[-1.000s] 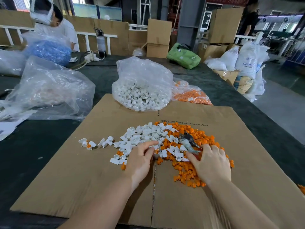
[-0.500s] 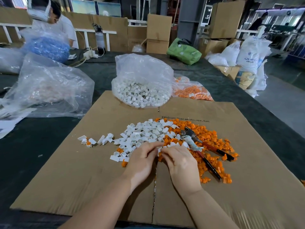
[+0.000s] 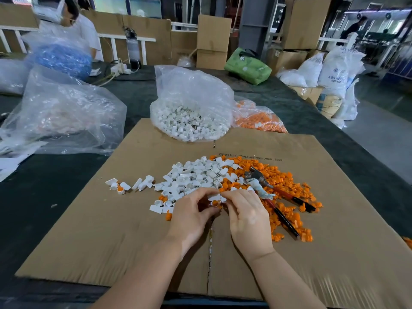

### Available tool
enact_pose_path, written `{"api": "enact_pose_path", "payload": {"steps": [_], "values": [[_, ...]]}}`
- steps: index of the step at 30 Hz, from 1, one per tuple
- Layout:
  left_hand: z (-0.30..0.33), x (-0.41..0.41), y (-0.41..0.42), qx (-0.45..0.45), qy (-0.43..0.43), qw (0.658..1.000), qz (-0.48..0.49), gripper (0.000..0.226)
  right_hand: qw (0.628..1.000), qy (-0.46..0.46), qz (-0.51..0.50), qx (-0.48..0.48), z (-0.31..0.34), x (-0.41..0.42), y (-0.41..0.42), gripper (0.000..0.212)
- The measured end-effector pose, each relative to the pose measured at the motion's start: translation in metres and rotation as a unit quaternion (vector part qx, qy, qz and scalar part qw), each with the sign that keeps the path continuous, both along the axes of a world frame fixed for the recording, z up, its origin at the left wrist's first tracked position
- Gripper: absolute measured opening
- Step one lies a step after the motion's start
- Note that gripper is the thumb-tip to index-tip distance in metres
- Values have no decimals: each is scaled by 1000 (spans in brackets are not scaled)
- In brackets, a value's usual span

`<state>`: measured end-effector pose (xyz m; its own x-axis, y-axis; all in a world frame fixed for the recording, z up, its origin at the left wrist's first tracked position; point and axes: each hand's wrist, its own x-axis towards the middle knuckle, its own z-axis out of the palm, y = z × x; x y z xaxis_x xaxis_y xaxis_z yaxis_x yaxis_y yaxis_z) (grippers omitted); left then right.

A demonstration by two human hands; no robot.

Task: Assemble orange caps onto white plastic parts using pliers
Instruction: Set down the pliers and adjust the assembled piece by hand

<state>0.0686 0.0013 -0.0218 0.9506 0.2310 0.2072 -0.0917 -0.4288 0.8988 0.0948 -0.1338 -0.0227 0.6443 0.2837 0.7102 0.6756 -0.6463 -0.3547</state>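
Seating orange cap [image 3: 215,203] into white part [image 3: 214,198] by hand, both hands meeting at near edge of piles.

Pinched between fingertips of left hand [image 3: 191,214] and right hand [image 3: 246,216], fingers of both curled onto the same small piece; cap showing just under the white body, touching it; whether fully pressed home cannot be told. Held just above cardboard sheet [image 3: 89,230], near its centre seam. Pliers [image 3: 270,194] lying untouched on orange caps pile [image 3: 287,181], just right of right hand, handles toward near right. White parts pile [image 3: 196,175] directly beyond fingertips, touching orange pile. Few capped pieces [image 3: 119,187] apart to left. Bag of white parts [image 3: 189,121] and bag of orange caps [image 3: 258,121] at far edge of sheet. Judged: hand-fitting step, crimp not yet done. Next move likely calls for left hand alone keeping the piece aligned, right hand freeing itself for pliers, then squeezing squarely to avoid a tilted cap.
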Motion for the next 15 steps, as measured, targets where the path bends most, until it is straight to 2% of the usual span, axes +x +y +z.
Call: {"api": "enact_pose_path", "payload": {"steps": [5, 15], "values": [[-2, 1, 1, 26, -4, 1000, -4, 33, 998, -20, 48, -37, 3, -2, 1, 12], [-5, 0, -1, 103, -15, 995, -11, 33, 997, 1, 34, -63, 4, -5, 3, 14]]}}
